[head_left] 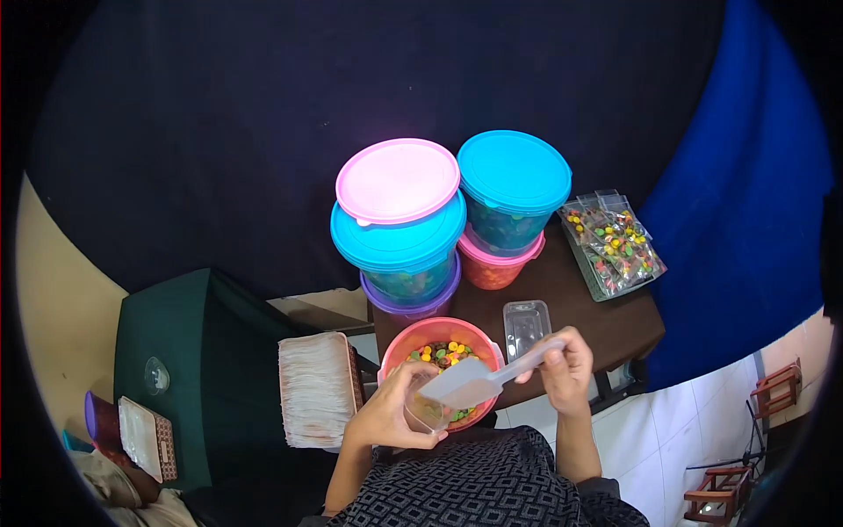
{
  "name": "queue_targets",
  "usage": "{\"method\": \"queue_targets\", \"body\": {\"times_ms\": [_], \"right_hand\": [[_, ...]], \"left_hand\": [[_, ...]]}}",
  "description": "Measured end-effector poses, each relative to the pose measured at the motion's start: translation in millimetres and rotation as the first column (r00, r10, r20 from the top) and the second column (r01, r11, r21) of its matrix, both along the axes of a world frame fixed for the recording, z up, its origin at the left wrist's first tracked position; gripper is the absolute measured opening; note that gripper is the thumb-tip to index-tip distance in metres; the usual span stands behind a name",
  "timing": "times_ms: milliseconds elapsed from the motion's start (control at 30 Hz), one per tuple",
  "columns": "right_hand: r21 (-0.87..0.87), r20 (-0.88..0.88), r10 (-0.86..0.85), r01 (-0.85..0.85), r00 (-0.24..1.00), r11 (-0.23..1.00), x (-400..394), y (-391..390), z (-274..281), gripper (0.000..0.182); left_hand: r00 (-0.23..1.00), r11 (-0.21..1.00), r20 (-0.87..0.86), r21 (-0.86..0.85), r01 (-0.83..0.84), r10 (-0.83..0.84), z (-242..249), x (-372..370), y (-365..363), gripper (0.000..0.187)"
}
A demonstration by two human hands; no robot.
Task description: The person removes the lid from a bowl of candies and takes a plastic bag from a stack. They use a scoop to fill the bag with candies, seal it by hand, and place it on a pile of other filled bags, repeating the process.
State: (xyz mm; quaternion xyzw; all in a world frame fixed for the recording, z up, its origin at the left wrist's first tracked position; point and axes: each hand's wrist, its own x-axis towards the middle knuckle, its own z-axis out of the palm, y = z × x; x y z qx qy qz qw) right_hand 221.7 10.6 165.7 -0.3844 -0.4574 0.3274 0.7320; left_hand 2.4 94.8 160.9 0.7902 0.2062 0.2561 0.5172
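Note:
My right hand (566,364) grips the handle of a translucent white plastic scoop (461,384). The scoop's broad end tilts down to the left, over a pink tub (392,350) of colourful candies (443,353). Fingers of my left hand (391,413) wrap round a small clear plastic container (425,416), held just under the scoop's end at the tub's near side. The scoop partly hides that container, and what it holds is hard to make out. Beyond my right hand, a clear rectangular plastic tray (527,321) lies on the brown table (587,318).
Lidded tubs stand stacked at the back, topped by a pink lid (398,180) and a blue lid (515,169). A basket of candy packets (615,246) sits at right, a basket of clear bags (318,391) at left. Another person's arm (123,479) shows far left.

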Motion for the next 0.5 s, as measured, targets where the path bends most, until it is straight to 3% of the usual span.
{"method": "queue_targets", "body": {"times_ms": [133,200,300,400,467,500], "right_hand": [[-0.146,0.181,0.242,-0.217,0.953,0.965,-26.0,-5.6,-1.7,0.013],[-0.289,0.35,0.443,-0.354,0.826,0.889,-38.7,-5.4,-10.5,0.01],[-0.364,0.338,0.468,-0.345,0.817,0.865,-42.6,-4.4,-16.3,0.008],[-0.385,0.298,0.465,-0.341,0.833,0.858,-41.2,-3.0,-18.7,0.007],[-0.312,0.241,0.358,-0.278,0.902,0.909,-38.8,0.1,-21.8,0.007],[-0.428,0.168,0.374,-0.274,0.912,0.861,-38.3,-0.7,-11.8,0.009]], "left_hand": [[0.99,0.994,-0.088,-0.018,0.106,-0.107,-3.2,5.5,-4.9,0.066],[0.986,0.994,-0.13,-0.012,0.104,-0.105,-2.3,10.2,-7.7,0.064],[0.961,0.98,-0.202,0.025,0.196,-0.187,-8.8,9.9,-6.0,0.07],[0.994,0.999,-0.1,0.002,0.037,-0.037,-9.9,5.1,-7.8,0.074],[0.989,0.999,-0.142,-0.026,0.037,-0.04,-11.6,2.9,-4.9,0.08],[0.988,0.997,-0.148,-0.058,0.042,-0.05,-16.4,3.3,-4.5,0.08]]}}
